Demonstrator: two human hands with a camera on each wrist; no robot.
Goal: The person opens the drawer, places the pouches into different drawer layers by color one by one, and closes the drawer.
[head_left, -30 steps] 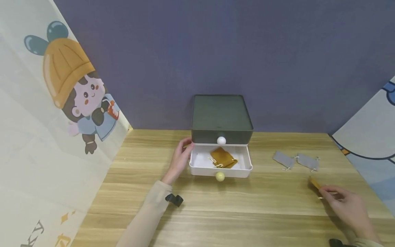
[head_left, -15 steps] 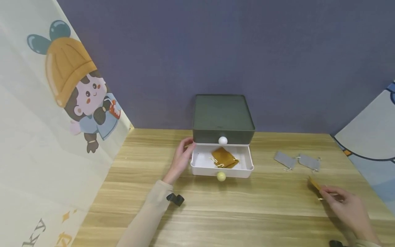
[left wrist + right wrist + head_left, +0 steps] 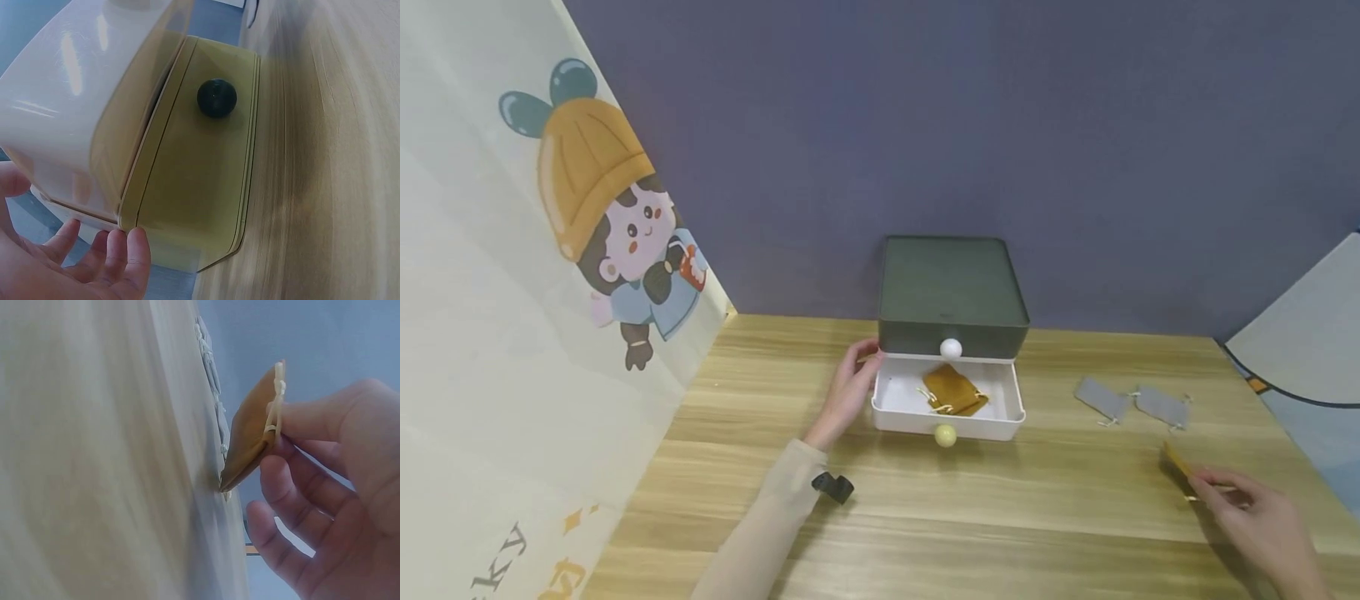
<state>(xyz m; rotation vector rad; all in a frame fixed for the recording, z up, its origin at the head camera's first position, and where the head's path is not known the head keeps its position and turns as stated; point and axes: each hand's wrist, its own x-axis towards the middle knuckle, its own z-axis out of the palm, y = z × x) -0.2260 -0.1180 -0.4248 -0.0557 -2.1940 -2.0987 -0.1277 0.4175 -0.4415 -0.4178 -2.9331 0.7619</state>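
Observation:
My right hand (image 3: 1262, 517) pinches a mustard-brown drawstring pouch (image 3: 253, 428) between thumb and fingers, tilted close over the table at the right. Two grey pouches (image 3: 1162, 406) lie flat just beyond it. At the centre stands a small drawer unit (image 3: 953, 283) with a dark green top. Its white drawer (image 3: 898, 392), with a yellow knob, is pulled out and holds mustard-brown pouches (image 3: 953, 390). My left hand (image 3: 848, 392) rests its fingertips against the unit's left side, beside the pulled-out drawer. In the left wrist view those fingers are only slightly bent.
Below the pulled-out drawer is a yellow drawer front (image 3: 187, 169) with a dark knob (image 3: 217, 98), seen in the left wrist view. A blue-grey wall (image 3: 805, 167) rises behind the wooden table (image 3: 985, 517). Printed cloth (image 3: 490, 333) hangs at the left.
The head view has swung a little left, so everything sits slightly further right and lower in it. Both hands stay in place, the right still pinching its pouch.

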